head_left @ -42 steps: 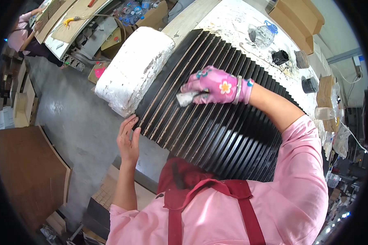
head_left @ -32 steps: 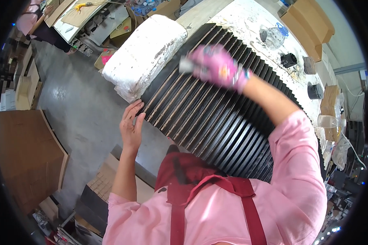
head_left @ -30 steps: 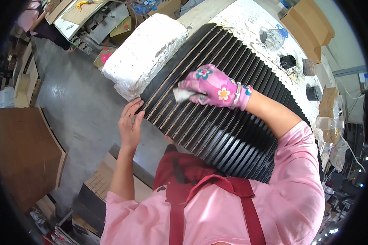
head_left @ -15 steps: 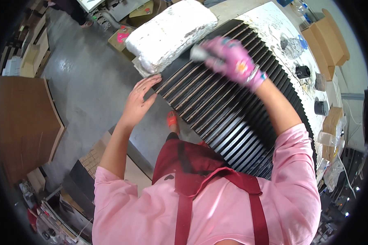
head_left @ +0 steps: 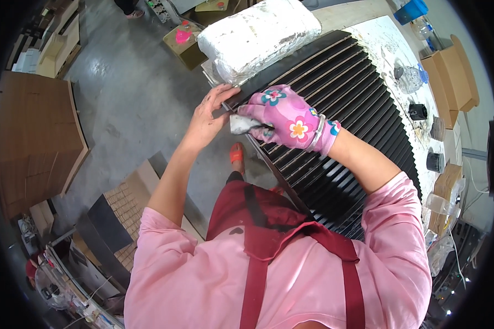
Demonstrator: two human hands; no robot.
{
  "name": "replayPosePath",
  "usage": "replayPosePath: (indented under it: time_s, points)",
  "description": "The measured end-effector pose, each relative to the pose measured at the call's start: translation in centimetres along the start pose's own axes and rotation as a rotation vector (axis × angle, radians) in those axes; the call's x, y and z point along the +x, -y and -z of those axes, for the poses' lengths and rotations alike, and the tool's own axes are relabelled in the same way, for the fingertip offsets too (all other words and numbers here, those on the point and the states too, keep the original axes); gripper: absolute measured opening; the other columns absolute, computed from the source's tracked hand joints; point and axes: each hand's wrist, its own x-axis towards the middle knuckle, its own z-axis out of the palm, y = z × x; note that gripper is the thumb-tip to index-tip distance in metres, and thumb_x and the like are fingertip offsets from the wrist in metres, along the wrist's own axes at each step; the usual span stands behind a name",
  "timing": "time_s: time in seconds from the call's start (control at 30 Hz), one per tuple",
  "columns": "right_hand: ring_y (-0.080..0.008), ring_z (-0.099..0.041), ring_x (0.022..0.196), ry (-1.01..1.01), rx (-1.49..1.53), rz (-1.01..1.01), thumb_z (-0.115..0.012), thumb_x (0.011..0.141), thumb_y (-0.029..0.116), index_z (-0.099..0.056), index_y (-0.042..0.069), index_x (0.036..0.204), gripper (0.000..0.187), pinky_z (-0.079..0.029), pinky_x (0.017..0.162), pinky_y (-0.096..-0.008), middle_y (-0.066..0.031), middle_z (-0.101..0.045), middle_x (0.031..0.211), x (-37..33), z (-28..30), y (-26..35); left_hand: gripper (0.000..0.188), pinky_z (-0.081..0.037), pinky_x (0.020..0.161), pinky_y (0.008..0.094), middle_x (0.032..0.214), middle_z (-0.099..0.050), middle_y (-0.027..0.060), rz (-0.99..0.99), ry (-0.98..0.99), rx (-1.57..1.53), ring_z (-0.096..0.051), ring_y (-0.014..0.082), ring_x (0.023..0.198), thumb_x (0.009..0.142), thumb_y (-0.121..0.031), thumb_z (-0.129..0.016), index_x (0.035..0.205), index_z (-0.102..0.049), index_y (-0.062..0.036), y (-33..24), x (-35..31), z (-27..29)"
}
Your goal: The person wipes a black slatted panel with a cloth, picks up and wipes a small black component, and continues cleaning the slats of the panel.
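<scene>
A large black panel of ridged slats (head_left: 335, 93) lies before me, with thin pale lines along several of its edges. My bare left hand (head_left: 208, 116) rests at the panel's near left corner, fingers stretched over the edge and thumb apart. In a pink flowered glove, my right hand (head_left: 285, 118) is closed around a whitish-grey wad, seemingly cloth (head_left: 243, 125). This wad sits at the panel's left edge, close to my left thumb. The fingertips of the glove are partly hidden behind the wad.
A white wrapped block (head_left: 260, 38) stands beyond the panel's left end. Black pots (head_left: 418, 112), a clear plastic container (head_left: 409, 79) and an open cardboard box (head_left: 447, 77) line the right side. Brown boards (head_left: 38, 142) stand at left; a cardboard sheet (head_left: 148, 186) lies below.
My right hand has come down the slats toward me and left, bringing the wad to the panel's near edge. My left hand stays at the corner; the whole view has shifted slightly.
</scene>
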Motion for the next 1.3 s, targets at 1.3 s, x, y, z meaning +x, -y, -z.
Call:
replayPosePath:
  time_s: [1.3]
  points:
    - [-0.0238, -0.064, 0.084, -0.294, -0.280, -0.398, -0.065, 0.086, 0.019, -0.057, 0.003, 0.118, 0.037, -0.053, 0.076, -0.0388, -0.0093, -0.063, 0.090, -7.4, 4.8, -10.2, 0.045, -0.044, 0.094, 0.0352, 0.133, -0.056, 0.0005, -0.048, 0.045, 0.230, -0.048, 0.0216, 0.124, 0.079, -0.007, -0.060, 0.124, -0.058, -0.0108, -2.2, 1.0, -1.0]
